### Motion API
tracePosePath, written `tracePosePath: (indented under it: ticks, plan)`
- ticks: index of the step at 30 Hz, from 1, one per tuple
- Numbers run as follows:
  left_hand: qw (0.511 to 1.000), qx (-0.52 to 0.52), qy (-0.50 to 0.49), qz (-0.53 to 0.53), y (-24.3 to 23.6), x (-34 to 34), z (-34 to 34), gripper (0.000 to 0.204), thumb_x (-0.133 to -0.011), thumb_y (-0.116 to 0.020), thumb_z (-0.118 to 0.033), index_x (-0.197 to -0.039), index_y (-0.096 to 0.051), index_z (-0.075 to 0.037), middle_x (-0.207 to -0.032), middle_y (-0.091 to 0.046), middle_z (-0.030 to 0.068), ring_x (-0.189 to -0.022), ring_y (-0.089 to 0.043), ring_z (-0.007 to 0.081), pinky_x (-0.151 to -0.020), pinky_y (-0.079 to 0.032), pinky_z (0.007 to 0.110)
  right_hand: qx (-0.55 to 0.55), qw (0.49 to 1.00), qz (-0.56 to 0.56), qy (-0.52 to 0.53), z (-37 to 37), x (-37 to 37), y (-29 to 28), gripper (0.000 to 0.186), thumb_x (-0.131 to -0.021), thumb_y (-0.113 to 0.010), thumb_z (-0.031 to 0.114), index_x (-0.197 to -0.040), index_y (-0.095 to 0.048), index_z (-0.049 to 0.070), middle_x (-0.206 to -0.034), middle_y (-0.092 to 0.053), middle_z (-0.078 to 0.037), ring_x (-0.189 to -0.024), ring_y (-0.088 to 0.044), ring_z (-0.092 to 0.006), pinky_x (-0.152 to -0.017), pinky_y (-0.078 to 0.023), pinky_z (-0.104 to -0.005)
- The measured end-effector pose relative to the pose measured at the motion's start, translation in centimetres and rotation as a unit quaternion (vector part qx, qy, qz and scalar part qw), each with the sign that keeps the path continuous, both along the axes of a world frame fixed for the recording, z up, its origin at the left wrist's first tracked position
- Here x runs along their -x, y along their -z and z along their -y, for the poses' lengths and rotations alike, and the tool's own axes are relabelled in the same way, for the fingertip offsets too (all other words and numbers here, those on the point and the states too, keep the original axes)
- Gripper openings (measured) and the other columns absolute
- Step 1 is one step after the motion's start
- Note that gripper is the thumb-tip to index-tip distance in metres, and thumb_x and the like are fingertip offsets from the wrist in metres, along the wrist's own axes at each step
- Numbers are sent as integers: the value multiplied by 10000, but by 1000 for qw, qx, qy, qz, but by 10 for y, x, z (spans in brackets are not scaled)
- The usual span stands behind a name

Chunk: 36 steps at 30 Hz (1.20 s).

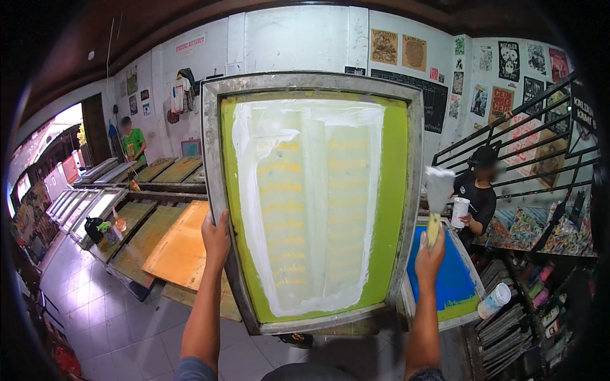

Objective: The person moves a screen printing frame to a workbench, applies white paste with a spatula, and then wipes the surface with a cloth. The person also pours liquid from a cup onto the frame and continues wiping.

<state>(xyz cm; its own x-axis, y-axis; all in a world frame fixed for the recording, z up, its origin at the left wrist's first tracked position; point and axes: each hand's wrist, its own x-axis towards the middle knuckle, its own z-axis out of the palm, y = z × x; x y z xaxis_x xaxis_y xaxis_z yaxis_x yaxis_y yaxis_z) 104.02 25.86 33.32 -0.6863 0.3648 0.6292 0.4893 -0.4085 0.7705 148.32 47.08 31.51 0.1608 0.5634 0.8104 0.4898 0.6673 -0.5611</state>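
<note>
A large screen-printing frame (215, 152) stands upright in front of me, its yellow-green mesh (397, 165) smeared with white paste (375, 120) round a paler middle with yellow markings. My left hand (216, 236) grips the frame's left side, low down. To the right of the frame, my right hand (430, 254) is closed on the yellow handle of a putty knife (440, 190), its raised blade coated in white paste. Below and behind that hand lies another screen with a blue surface (451, 279).
A person in black (483, 197) holds a white tub (460, 211) at right, before a black railing (540, 124). A person in green (132, 143) stands at back left among printing boards (127, 244) and an orange board (175, 244). A white bucket (494, 300) and racks (508, 340) are lower right.
</note>
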Motion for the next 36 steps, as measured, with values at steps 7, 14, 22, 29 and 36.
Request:
tracePosePath:
  ticks: [7, 14, 22, 29, 36]
  plan:
    - [998, 41, -44, 11, -2, 11, 8, 301, -967, -584, -216, -1057, -600, 71, -904, -677, 108, -830, -608, 158, -774, -478, 313, 30, 987, -20, -160, -15, 74, -82, 451, -896, -615, 71, -1310, -446, 14, -1138, -604, -185, -1031, -611, -270, -827, -494, -367]
    - [998, 27, -58, 7, 5, 11, 6, 309, -968, -586, -224, -1061, -601, 71, -920, -678, 107, -833, -607, 156, -775, -478, 307, 104, 964, -80, -232, -15, 164, -114, 480, -948, -525, 122, -1397, -380, 38, -1020, -651, -184, -741, -662, -236, -691, -520, -368]
    - [998, 39, -51, 26, 12, 16, 12, 311, -971, -576, -230, -1049, -603, 69, -917, -679, 112, -822, -612, 164, -758, -482, 309, 110, 958, -74, -252, -24, 220, -119, 488, -966, -496, 105, -1425, -340, 55, -974, -638, -89, -653, -593, -126, -532, -481, -279]
    - [998, 32, -45, 37, 18, 17, 13, 310, -966, -585, -230, -1034, -603, 72, -889, -683, 122, -788, -617, 167, -733, -487, 316, 77, 966, -57, -239, -23, 245, -109, 478, -952, -512, 105, -1392, -361, -7, -1013, -630, -165, -777, -614, -234, -689, -492, -346]
    - [996, 54, -71, 13, 19, 20, 16, 302, -970, -580, -216, -1037, -596, 78, -891, -684, 118, -795, -618, 153, -732, -486, 300, 83, 960, -47, -265, -4, 278, -112, 515, -944, -506, 111, -1394, -330, -63, -1253, -535, -321, -1143, -538, -447, -960, -431, -457]
